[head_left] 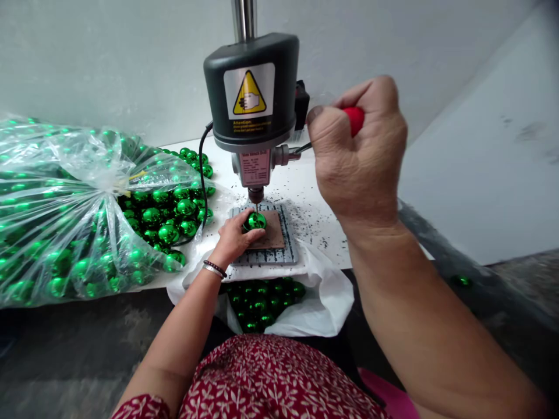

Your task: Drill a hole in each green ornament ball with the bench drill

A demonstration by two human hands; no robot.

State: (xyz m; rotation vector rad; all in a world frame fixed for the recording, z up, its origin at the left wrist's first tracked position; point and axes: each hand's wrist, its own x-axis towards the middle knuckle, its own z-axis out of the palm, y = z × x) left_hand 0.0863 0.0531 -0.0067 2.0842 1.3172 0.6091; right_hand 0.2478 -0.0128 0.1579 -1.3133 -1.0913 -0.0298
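Note:
A bench drill (251, 93) with a yellow warning label stands at the centre. My left hand (236, 234) grips a shiny green ball (257, 221) between thumb and fingers, on a brown board (273, 230) over the drill's grey base plate (288, 256). The thin drill bit (257, 206) comes down to the top of the ball; whether it has entered is too small to tell. My right hand (360, 142) is wrapped round the red knob (354, 120) of the drill's lever, raised at the right of the drill head.
A large clear plastic bag (100, 174) full of green balls lies on the white table (325, 209) at the left. Dark shavings are scattered round the base. Below the table's front edge, a white bag (323, 297) holds more green balls. A black cable (201, 174) hangs beside the drill.

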